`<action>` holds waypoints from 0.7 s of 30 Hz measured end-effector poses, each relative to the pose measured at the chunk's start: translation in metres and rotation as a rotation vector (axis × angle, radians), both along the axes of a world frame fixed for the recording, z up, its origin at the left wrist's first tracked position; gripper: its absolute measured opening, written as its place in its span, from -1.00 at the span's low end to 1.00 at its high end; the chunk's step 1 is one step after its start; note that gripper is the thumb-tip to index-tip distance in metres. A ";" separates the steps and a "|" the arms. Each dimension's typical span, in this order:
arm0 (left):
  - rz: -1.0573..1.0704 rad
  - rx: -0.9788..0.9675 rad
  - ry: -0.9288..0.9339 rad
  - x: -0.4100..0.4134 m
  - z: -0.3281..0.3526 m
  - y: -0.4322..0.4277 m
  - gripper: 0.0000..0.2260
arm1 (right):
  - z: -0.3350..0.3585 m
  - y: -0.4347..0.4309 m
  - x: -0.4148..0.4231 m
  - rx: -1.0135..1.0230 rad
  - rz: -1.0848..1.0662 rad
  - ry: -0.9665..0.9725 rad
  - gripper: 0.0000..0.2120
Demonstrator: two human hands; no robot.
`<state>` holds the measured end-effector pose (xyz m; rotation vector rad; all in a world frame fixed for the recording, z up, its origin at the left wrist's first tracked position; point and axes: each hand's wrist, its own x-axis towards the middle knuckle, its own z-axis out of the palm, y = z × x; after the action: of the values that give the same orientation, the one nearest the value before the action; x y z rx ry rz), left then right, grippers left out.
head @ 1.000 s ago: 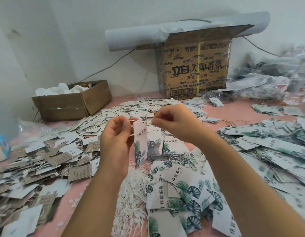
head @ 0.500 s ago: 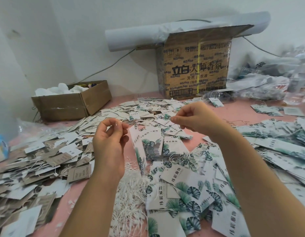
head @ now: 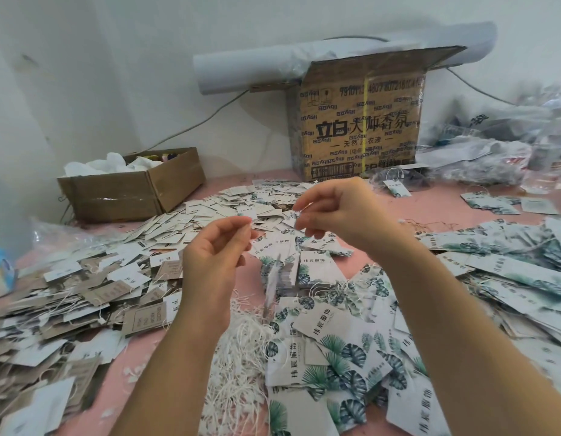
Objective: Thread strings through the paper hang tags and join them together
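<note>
Head view: above the pink surface, both hands are raised side by side. The left hand closes its grip thumb to forefinger, and the right hand does likewise. Each seems to pinch one end of a thin white string, though the strand is too fine to trace. Below the two grips hangs a leaf-printed white paper hang tag, blurred and edge-on, with its long axis vertical, about midway between the hands. Joining, I judge, means bringing the two ends together across the gap above the tag. A heap of loose white strings lies beneath, between the forearms.
</note>
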<state>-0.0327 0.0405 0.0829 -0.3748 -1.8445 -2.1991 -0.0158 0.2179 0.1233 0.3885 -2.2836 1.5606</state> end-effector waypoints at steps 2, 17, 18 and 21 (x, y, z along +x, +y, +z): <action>-0.008 -0.078 0.055 0.004 0.001 0.003 -0.85 | 0.001 -0.010 0.001 0.051 0.047 0.002 -0.86; -0.083 -0.246 0.175 0.009 0.003 0.007 -0.78 | 0.001 -0.029 0.001 0.263 0.035 0.016 -0.76; -0.080 -0.243 0.174 0.009 0.003 0.007 -0.78 | 0.001 -0.029 0.001 0.278 0.037 0.015 -0.75; -0.079 -0.227 0.172 0.008 0.003 0.006 -0.79 | 0.000 -0.030 0.001 0.300 0.043 0.015 -0.73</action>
<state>-0.0246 0.0463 0.0859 -0.6688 -2.0179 -1.9383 -0.0145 0.1881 0.1236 0.5258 -2.5179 1.2284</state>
